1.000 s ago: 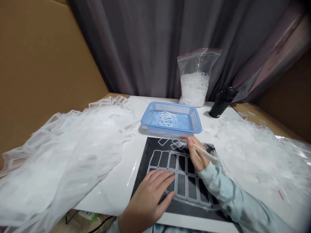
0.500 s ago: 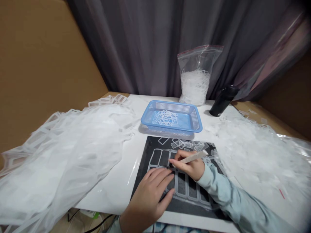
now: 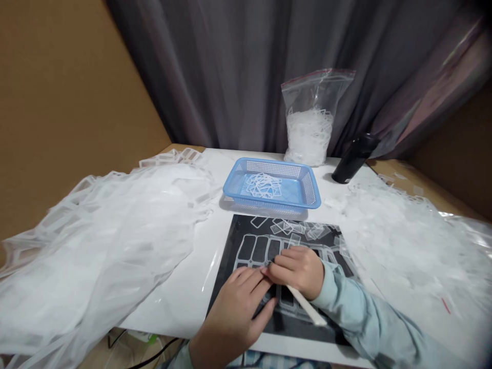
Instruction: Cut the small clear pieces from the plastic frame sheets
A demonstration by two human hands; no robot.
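Observation:
A translucent sheet of joined rectangular frames [image 3: 259, 249] lies on the black mat [image 3: 280, 328]. My left hand [image 3: 238, 310] rests flat on the sheet's left part, fingers spread. Closed around a whitish stick-like tool [image 3: 307, 306] is my right hand [image 3: 298, 270], its fingertips beside my left fingertips. The tool's handle points down toward the mat's front edge; its tip is hidden by my fingers. Several loose frames [image 3: 282, 227] lie along the mat's back edge. Beyond the mat, a blue basket [image 3: 298, 204] holds a small pile of white frames [image 3: 264, 185].
On the left is a large heap of translucent frame sheets [image 3: 111, 241]. Clear scraps [image 3: 407, 241] are piled at the right. A zip bag of frames [image 3: 309, 136] and a black bottle [image 3: 353, 159] stand at the back. Cardboard walls flank the table.
My right hand has turned over, swinging the tool's handle from pointing up and right to pointing down toward the front. My left hand has stayed nearly in place.

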